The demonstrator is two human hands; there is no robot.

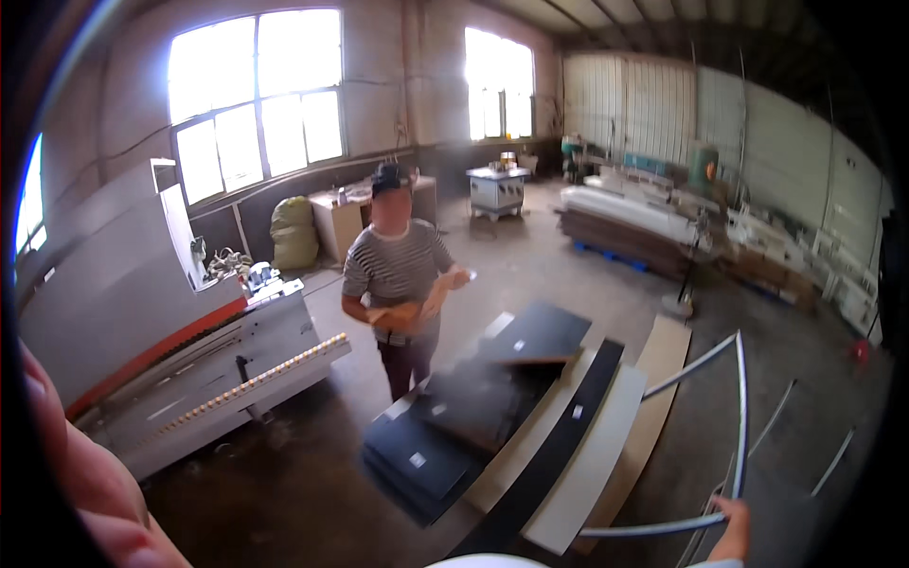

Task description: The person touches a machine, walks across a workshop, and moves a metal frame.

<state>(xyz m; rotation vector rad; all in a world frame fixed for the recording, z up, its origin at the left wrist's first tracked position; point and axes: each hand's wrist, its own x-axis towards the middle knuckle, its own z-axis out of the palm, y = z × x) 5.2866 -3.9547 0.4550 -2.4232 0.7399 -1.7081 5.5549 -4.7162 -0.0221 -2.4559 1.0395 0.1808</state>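
Right hand: at the bottom edge, mostly cut off, fingers closed on a thin pale edging strip arching upward.
Left hand: blurred at the left rim; grip cannot be told.
Ahead: dark panels stacked on the floor.

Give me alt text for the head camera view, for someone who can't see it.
A workshop seen from above: the wearer's right hand grips a thin pale strip that bends up over a stack of dark panels, while the left forearm fills the lower left corner. A co-worker in a striped shirt stands beyond the stack holding a small wooden piece, beside a grey machine.
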